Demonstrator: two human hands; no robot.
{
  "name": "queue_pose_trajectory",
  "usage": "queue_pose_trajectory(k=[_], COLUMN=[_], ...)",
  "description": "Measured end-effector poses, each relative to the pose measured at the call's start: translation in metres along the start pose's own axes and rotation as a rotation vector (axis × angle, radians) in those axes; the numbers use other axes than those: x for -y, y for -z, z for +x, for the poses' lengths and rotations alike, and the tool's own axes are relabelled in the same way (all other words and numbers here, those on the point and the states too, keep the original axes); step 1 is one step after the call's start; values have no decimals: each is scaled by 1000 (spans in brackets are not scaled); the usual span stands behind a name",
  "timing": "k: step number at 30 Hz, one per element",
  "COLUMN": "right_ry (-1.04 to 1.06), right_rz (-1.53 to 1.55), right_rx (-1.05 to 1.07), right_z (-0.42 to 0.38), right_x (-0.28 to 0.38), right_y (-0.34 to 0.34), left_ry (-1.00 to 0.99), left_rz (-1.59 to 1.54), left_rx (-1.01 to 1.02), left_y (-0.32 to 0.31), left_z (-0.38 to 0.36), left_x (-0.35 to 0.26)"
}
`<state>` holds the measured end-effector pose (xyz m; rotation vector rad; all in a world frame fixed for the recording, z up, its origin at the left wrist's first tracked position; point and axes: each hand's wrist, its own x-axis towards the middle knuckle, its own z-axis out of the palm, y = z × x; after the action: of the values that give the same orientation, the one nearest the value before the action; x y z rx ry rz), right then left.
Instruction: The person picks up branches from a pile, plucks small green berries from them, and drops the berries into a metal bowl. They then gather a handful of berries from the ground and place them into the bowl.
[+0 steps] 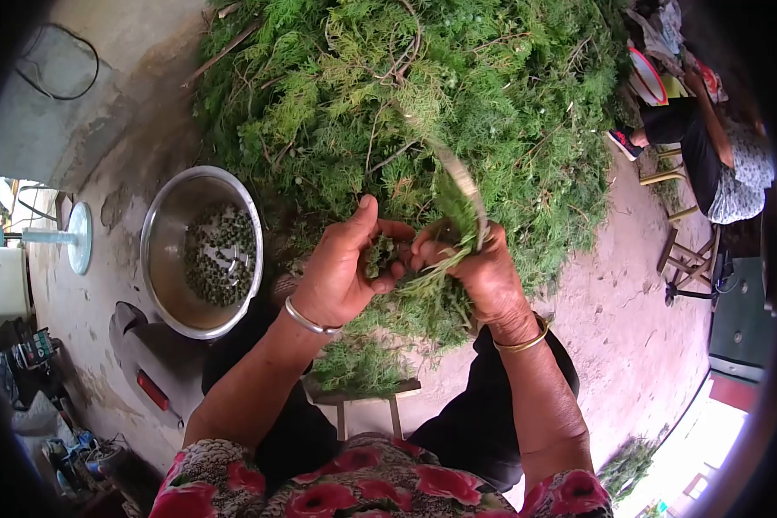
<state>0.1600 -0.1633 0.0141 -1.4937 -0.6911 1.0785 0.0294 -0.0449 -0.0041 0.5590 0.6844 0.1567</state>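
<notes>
My left hand (341, 263) is cupped, palm up, with its fingers curled around several small green cones (378, 255). Beside it, my right hand (485, 269) grips an evergreen branch (459, 179) whose brown stem rises above the fist and whose leafy sprays hang below. The fingertips of both hands come close together; whether they touch is hard to tell. Directly beyond my hands lies a large heap of evergreen branches (492, 112). To the left stands a metal basin (151, 250) with many green cones (220, 259) in its bottom.
Another person (734, 164) sits at the right, beside the heap. A wooden stool (691, 259) stands near that person. At the left are a pale blue stand base (79, 238) and a grey object with a red part (153, 390). Loose sprays (363, 367) lie between my legs.
</notes>
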Motion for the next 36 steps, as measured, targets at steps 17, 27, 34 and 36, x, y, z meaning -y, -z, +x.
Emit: queue_pose_trajectory(k=[17, 27, 34, 36], right_ry=[-39, 86, -8, -26], right_rz=[1381, 1544, 1405, 1432], right_rx=[30, -20, -38, 34], right_z=[8, 7, 2, 5], right_x=[-20, -14, -16, -23], right_y=[46, 68, 71, 74], left_ry=[46, -171, -488, -586], left_rz=[370, 536, 1052, 1392], left_rx=[69, -201, -724, -765], left_y=[3, 39, 216, 283], left_z=[1, -18, -78, -79], left_x=[22, -26, -87, -87])
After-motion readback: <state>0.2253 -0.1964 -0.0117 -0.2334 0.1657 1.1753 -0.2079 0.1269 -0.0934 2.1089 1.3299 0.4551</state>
